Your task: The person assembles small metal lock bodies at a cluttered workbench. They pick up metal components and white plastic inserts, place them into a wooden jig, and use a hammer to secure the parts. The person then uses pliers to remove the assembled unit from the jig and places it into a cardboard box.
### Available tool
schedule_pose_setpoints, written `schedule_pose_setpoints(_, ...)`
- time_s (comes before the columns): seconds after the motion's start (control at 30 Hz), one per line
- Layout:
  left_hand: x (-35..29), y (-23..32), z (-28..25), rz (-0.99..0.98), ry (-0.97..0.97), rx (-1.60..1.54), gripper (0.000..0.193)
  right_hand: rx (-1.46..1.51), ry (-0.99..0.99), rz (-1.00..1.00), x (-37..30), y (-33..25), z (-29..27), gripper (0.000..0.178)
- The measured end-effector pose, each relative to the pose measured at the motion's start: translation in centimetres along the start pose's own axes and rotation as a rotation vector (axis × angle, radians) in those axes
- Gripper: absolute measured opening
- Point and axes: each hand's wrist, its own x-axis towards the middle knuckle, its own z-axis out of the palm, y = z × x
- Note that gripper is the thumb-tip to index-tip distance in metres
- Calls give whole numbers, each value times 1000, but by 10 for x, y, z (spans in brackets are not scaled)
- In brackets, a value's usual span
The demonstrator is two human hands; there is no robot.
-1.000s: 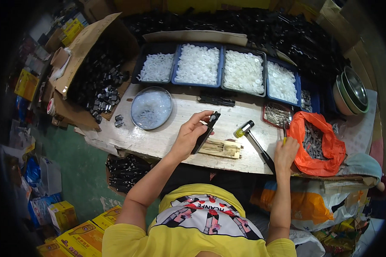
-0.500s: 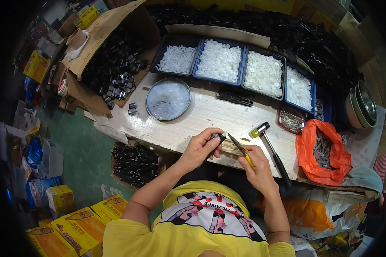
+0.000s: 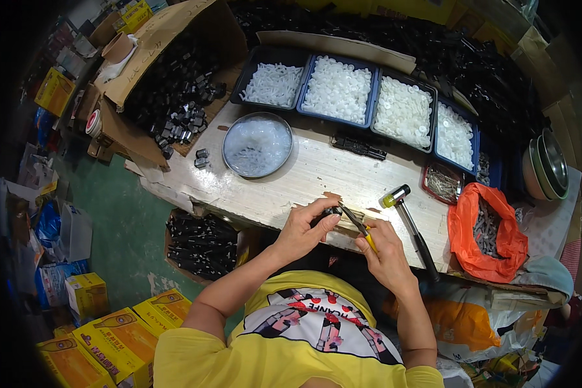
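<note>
My left hand point(image 3: 306, 227) grips a small black part point(image 3: 332, 211) at the near edge of the worn white workbench point(image 3: 317, 174). My right hand point(image 3: 383, 244) holds a thin yellow-handled tool point(image 3: 359, 226) with its metal tip against that part. Both hands meet over a small wooden block point(image 3: 350, 223) at the bench edge. A mallet point(image 3: 409, 220) with a yellowish head and black handle lies just right of my right hand.
Several blue trays of white plastic pieces point(image 3: 368, 100) line the back. A round metal dish point(image 3: 257, 144) sits left of centre. An orange bag point(image 3: 486, 233) of dark parts lies right. A cardboard box of black parts point(image 3: 174, 84) is left; yellow boxes point(image 3: 116, 336) sit on the floor.
My right hand left the bench edge by the orange bag, took up the yellow-handled tool and came to the black part. My left hand drew the part back to the near edge.
</note>
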Motion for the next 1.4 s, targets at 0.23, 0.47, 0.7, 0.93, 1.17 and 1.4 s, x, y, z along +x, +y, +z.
schedule_pose_setpoints(0.23, 0, -2, -3, 24, 1, 52, 27, -31, -51, -17, 2, 0, -1, 20)
schedule_pose_setpoints(0.47, 0, -3, -4, 68, 4, 91, 27, -40, -92, -13, 3, -3, -3, 21)
schedule_pose_setpoints(0.7, -4, -6, -9, -109, -29, -67, 24, -95, -114, -65, 4, 1, 1, 19)
schedule_pose_setpoints(0.93, -26, -29, -14, -604, -461, -1151, 21, -132, -293, -105, -13, -3, -7, 19)
schedule_pose_setpoints(1.17, -62, -51, -51, -460, -331, -393, 28, -226, -346, -213, -6, -8, 13, 25)
schedule_pose_setpoints(1.4, -206, -189, -168, -295, 51, 1558, 15, -302, -149, 6, -17, 15, -11, 29)
